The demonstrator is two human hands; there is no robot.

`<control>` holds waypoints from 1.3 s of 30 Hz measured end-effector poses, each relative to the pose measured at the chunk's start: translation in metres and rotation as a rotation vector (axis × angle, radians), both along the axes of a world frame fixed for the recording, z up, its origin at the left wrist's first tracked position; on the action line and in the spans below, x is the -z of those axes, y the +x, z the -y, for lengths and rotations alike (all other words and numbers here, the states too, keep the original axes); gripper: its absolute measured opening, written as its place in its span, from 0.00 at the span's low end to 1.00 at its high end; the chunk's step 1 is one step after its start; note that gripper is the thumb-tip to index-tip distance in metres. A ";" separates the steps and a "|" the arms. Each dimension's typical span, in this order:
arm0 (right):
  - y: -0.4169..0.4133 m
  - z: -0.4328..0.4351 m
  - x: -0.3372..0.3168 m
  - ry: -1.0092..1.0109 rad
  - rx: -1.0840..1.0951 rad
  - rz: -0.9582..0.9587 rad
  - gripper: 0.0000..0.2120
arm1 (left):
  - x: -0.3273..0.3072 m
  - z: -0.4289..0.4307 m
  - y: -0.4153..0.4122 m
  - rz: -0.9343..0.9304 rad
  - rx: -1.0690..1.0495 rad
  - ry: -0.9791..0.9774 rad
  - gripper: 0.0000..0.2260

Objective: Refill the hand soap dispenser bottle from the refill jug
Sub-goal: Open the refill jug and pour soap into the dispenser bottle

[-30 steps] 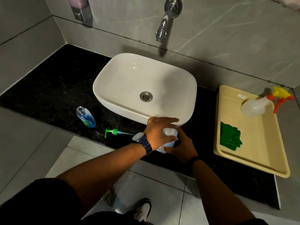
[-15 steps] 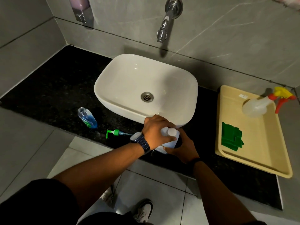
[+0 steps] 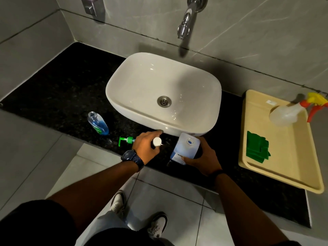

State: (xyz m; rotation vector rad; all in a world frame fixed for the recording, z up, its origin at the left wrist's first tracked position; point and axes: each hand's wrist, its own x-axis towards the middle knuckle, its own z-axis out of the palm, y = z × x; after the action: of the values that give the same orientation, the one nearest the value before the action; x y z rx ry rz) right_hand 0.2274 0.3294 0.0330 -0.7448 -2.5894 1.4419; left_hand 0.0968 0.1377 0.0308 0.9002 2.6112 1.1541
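A translucent refill jug (image 3: 185, 148) with blue liquid stands on the black counter in front of the basin, its round mouth uncovered. My right hand (image 3: 204, 158) grips its right side. My left hand (image 3: 148, 146), with a watch on the wrist, holds the jug's white cap (image 3: 157, 141) just left of the jug. The clear dispenser bottle (image 3: 97, 123), partly full of blue soap and open at the neck, stands further left. Its green pump head (image 3: 126, 140) lies on the counter beside my left hand.
A white basin (image 3: 163, 94) sits mid-counter under a wall tap (image 3: 185, 25). At the right, a beige tray (image 3: 284, 157) holds a spray bottle (image 3: 291, 112) and a green cloth (image 3: 257, 148). The counter's front edge runs just under my wrists.
My left hand has come off the top of the jug and moved left with the white cap in it. The jug's mouth now shows uncovered. My right hand still holds the jug.
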 end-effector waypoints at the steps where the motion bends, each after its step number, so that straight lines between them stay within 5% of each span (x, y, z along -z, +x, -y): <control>1: 0.000 0.000 0.001 -0.001 -0.001 -0.002 0.33 | 0.007 0.002 -0.001 0.022 0.014 -0.034 0.22; 9: 0.002 -0.001 0.004 0.000 0.013 -0.020 0.32 | 0.039 0.003 -0.009 -0.045 0.259 -0.430 0.21; 15: 0.004 0.000 0.002 0.009 0.024 -0.032 0.31 | 0.053 0.004 -0.015 -0.109 0.344 -0.521 0.14; 18: 0.004 0.002 0.000 0.019 0.019 -0.039 0.31 | 0.056 0.007 -0.016 -0.128 0.368 -0.475 0.19; 22: 0.005 0.001 0.001 0.027 0.016 -0.034 0.31 | 0.043 0.017 -0.012 -0.040 0.116 -0.062 0.16; 27: 0.004 0.002 0.003 0.024 0.025 -0.041 0.33 | 0.030 0.054 -0.035 0.141 -0.552 0.329 0.11; 32: 0.003 0.003 0.003 0.032 0.024 -0.029 0.31 | 0.037 0.108 -0.065 0.170 -0.844 0.327 0.20; 39: 0.002 0.005 0.001 0.056 0.024 -0.026 0.31 | 0.040 0.137 -0.100 0.192 -0.756 0.182 0.35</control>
State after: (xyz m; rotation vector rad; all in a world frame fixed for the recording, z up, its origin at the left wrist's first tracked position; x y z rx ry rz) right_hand 0.2289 0.3246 0.0319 -0.7427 -2.5802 1.3577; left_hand -0.0035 0.0003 -0.0089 -0.2327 2.7679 1.5467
